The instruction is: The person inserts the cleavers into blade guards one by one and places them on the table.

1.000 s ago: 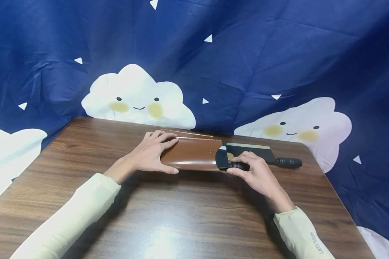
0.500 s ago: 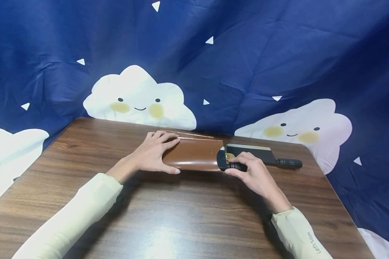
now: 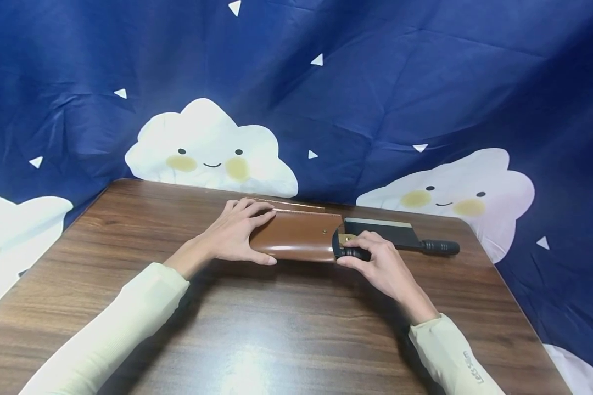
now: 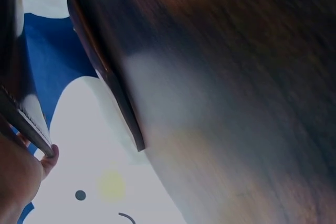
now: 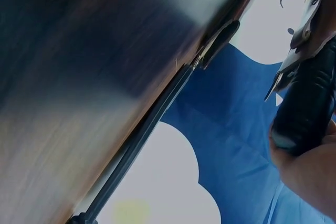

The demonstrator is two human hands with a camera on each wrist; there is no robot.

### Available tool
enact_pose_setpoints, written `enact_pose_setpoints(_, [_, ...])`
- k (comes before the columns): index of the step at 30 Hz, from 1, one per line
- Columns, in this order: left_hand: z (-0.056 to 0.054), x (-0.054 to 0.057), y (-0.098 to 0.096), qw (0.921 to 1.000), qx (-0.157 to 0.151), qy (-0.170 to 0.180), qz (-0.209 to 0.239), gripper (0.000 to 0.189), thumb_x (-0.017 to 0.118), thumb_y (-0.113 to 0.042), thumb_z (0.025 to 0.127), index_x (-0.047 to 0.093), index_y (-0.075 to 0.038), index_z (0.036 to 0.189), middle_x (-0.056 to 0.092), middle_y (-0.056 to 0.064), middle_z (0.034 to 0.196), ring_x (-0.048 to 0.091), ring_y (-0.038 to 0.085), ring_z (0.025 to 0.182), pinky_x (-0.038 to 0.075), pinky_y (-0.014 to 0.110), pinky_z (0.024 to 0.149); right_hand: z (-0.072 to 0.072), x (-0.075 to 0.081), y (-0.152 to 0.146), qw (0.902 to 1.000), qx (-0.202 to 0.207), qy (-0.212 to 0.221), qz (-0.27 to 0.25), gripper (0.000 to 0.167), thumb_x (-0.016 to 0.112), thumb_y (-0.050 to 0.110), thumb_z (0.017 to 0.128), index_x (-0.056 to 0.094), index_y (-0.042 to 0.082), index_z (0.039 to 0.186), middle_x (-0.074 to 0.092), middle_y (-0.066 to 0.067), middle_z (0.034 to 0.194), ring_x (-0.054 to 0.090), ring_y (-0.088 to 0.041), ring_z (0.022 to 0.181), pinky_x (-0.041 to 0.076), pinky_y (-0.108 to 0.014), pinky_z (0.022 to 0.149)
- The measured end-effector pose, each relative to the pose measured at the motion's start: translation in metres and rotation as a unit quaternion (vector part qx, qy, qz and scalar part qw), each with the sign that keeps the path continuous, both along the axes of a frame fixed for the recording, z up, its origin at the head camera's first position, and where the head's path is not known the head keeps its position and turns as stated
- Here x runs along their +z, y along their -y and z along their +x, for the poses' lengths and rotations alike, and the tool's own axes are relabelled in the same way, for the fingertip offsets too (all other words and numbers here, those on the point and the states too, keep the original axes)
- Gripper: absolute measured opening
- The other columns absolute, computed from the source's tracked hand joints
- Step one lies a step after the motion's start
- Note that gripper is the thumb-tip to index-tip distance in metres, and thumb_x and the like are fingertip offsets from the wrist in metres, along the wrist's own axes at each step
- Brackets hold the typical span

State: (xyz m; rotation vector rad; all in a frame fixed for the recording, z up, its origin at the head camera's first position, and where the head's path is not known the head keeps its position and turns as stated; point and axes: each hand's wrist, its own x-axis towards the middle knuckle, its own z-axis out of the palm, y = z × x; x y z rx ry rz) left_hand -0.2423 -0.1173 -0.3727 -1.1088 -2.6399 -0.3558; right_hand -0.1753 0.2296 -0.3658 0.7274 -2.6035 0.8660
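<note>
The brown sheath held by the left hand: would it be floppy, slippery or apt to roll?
Probably stiff: the brown sheath shows no sag beyond the left hand, though the black-handled knife inside may help. Its glossy face might feel slick. Broad and flattish, it seems unlikely to roll.

On my feed I see a brown sheath (image 3: pixel 296 236), a tan flap (image 3: pixel 346 239), a black handle (image 3: pixel 357 253) and a silver-edged black cleaver (image 3: pixel 385 232). I make out pale yellow-green sleeves (image 3: pixel 150 299), grey lettering (image 3: pixel 473 367) on the right one, a dark-streaked brown table (image 3: pixel 301 312), and a blue curtain (image 3: pixel 356 93) patterned with white triangles (image 3: pixel 318 60) and yellow-cheeked clouds (image 3: pixel 205 134).
</note>
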Motion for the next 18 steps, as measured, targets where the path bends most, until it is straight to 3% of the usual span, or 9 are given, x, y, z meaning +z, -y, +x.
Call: enact_pose_setpoints(18, [-0.0005, 0.0012, -0.0058, 0.9999, -0.001, -0.01, 0.002, 0.108, 0.065, -0.084, 0.069, 0.054, -0.011, 0.148, 0.048, 0.005, 0.148, 0.04, 0.027, 0.129, 0.03, 0.052, 0.096, 0.0002, -0.0019, 0.0095, 0.9999, 0.004, -0.011, -0.009, 0.034, 0.088, 0.028, 0.079, 0.078, 0.011, 0.106, 0.065, 0.007, 0.093, 0.056, -0.01, 0.087, 0.045, -0.027, 0.074])
